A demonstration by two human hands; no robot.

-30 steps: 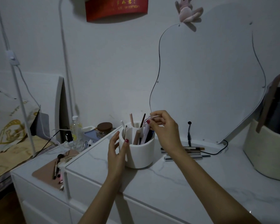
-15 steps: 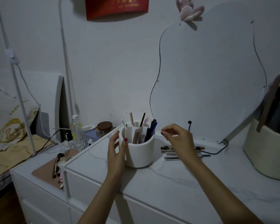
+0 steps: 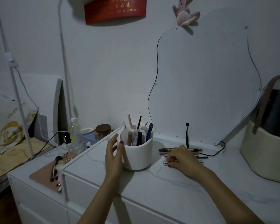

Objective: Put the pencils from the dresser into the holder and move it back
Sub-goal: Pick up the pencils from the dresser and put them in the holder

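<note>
A white round holder (image 3: 139,157) stands on the white marble-patterned dresser (image 3: 168,188), with several pencils and brushes upright in its compartments. My left hand (image 3: 114,155) rests against the holder's left side, thumb on the rim. Just right of the holder, several pencils (image 3: 199,149) lie side by side near the mirror's foot. My right hand (image 3: 183,159) is down on this row, fingertips pinched on the front pencil with the silver end, which still lies on the top. The hand hides the middle of the row.
A wavy-edged mirror (image 3: 205,81) leans on the wall behind the pencils, with a black cable (image 3: 187,135) at its foot. A cream basket (image 3: 265,151) stands at the right. A lower shelf at the left holds brushes (image 3: 53,168), a jar (image 3: 103,130) and a bottle (image 3: 74,131).
My right hand let a pen drop into the holder, then moved right and down onto the row of pencils. My left hand stayed on the holder.
</note>
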